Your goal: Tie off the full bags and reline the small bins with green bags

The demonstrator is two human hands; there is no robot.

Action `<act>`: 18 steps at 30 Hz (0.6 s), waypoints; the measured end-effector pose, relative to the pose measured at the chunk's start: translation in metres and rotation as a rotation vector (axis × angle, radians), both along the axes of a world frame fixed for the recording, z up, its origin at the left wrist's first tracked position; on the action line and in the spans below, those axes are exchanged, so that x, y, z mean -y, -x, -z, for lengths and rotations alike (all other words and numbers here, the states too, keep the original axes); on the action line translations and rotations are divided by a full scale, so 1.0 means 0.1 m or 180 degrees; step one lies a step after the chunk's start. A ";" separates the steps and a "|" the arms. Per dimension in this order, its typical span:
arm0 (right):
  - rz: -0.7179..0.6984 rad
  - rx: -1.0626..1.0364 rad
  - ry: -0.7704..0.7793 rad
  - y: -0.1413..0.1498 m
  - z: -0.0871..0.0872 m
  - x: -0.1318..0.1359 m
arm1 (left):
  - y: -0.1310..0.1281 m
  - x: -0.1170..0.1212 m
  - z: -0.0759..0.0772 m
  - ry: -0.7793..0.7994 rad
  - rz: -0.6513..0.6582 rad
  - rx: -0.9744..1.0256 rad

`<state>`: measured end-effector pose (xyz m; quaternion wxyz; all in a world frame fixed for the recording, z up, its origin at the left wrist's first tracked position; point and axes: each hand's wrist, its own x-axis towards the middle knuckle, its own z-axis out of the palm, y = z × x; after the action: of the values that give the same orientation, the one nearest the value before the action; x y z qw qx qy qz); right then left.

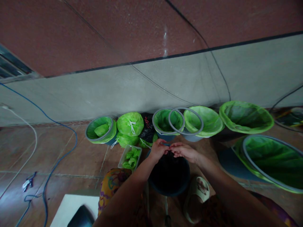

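Observation:
My left hand (160,150) and my right hand (184,152) meet over the far rim of a dark bucket (169,190) that stands between my feet. The fingers of both are pinched together, tip to tip. Dark material that looks like a black plastic bag (171,158) hangs just under the fingertips, and a small bit of red shows between them. The inside of the bucket is too dark to make out. Just beyond the hands stands a bin with a green liner (163,121); a loose grey ring (202,126) leans over its right side.
Left are a lined bin (88,130), tied green bags (130,123), a tied black bag (148,130) and a clear box of green bags (121,159). Right are lined bins (213,123), (246,126) and a large bin (233,162). A blue cable (59,160) and keys (27,183) lie on the tiles.

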<state>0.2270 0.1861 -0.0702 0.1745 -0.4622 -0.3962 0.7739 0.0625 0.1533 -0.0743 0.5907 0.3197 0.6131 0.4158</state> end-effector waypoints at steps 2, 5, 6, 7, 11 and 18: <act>0.0016 0.0049 -0.0005 -0.01 -0.01 -0.02 | 0.06 -0.01 -0.02 -0.0229 0.0164 -0.0382; 0.0113 0.0041 -0.0002 -0.01 -0.01 -0.02 | 0.12 -0.02 -0.06 -0.0524 0.0498 -0.1054; 0.0166 0.0045 0.0012 -0.01 -0.01 -0.02 | 0.12 -0.02 -0.09 -0.0582 0.0623 -0.1225; 0.0210 0.0055 0.0033 -0.02 -0.01 -0.02 | 0.11 -0.01 -0.11 -0.0637 0.0730 -0.1386; 0.0249 0.0094 0.0094 -0.02 -0.03 -0.01 | 0.03 0.07 -0.15 -0.0952 0.0893 -0.2004; 0.0179 0.0101 0.0013 -0.01 -0.03 0.00 | 0.00 0.13 -0.10 -0.1345 0.1264 -0.2908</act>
<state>0.2279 0.1861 -0.0670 0.1889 -0.4857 -0.3843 0.7621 0.0625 0.1401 -0.0648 0.2540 0.6895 0.6384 0.2291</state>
